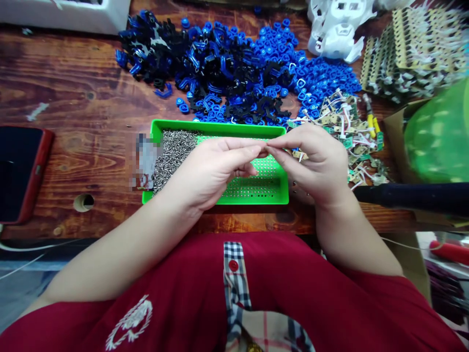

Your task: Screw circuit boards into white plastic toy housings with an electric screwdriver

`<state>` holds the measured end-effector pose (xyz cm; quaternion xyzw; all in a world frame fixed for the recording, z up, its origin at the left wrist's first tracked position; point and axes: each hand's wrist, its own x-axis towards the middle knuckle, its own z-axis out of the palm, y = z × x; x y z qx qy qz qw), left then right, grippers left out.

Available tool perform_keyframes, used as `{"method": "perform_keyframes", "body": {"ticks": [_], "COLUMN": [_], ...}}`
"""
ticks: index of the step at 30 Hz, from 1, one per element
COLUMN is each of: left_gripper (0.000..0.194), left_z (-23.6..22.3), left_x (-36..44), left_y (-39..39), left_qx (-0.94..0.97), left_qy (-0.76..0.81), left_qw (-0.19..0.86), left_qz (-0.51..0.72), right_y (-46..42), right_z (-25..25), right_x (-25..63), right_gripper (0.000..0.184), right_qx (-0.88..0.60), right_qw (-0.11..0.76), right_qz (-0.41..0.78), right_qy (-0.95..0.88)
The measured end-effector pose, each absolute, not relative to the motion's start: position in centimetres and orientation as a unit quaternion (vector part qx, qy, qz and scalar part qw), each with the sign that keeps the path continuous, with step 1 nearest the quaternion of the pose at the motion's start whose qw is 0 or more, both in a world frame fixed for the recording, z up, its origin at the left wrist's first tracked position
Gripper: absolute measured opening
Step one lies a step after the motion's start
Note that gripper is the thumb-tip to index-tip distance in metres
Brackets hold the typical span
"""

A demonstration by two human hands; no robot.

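The surface's (102,156) near edge runs just this side of the green tray (220,128), whose long axis lies left to right, small metal parts (172,151) heaped at its left end. Above, the left hand (216,164) and right hand (315,156) meet at the fingertips; I cannot tell what they pinch. Leftward, wood stretches toward a phone (22,171); beyond, blue and black parts (220,63) crowd in.

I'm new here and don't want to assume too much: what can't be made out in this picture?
Head view: whether anything is pinched where the left grip and right grip come together; they cover it.
Head view: part of the green tray, hidden by the left grip.
Head view: the phone's left side, cut off by the picture's edge.
Head view: the printed item's lettering, blurred.
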<state>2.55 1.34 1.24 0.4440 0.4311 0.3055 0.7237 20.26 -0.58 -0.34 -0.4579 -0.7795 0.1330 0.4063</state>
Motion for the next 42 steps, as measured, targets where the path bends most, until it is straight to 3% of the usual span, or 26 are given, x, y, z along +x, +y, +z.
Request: {"method": "perform_keyframes", "body": {"ticks": [3,5,8,9,12,16,24,42], "left_gripper": [0.025,0.029,0.027,0.026,0.031,0.034,0.031,0.023], "left_z": [1.6,1.9,2.5,2.7,3.3,2.8,2.4,2.0], "left_x": [1.4,-0.2,-3.5,-4.6,-7.1,-8.2,-8.2,-9.3], "left_y": [1.3,1.4,1.6,1.6,1.6,1.3,1.2,0.8], "left_qx": [0.56,0.707,0.859,0.872,0.876,0.873,0.883,0.884], "left_qy": [0.438,0.45,0.47,0.476,0.467,0.466,0.446,0.459], "left_qw": [0.651,0.499,0.179,0.111,0.034,-0.005,0.04,0.064], "left_qz": [0.266,0.22,0.094,0.04,-0.118,-0.143,-0.141,-0.065], "right_y": [-0.9,-1.3,-2.2,-2.5,-3.5,-4.4,-4.7,-5.9], "right_z": [-0.1,0.1,0.1,-0.1,-0.8,-1.1,-0.6,-0.3], "right_x": [20.7,21.1,21.7,21.9,22.1,21.8,20.1,20.9], "right_gripper": [0.009,0.009,0.011,0.012,0.014,0.013,0.015,0.018], "right_qx": [-0.485,-0.505,-0.53,-0.533,-0.523,-0.527,-0.582,-0.547], "right_qw": [0.359,0.321,0.237,0.207,0.146,0.127,0.086,0.076], "right_qz": [0.1,0.085,0.082,0.085,0.089,0.044,0.009,0.063], "right_qy": [-0.791,-0.797,-0.81,-0.816,-0.835,-0.839,-0.808,-0.831]}}
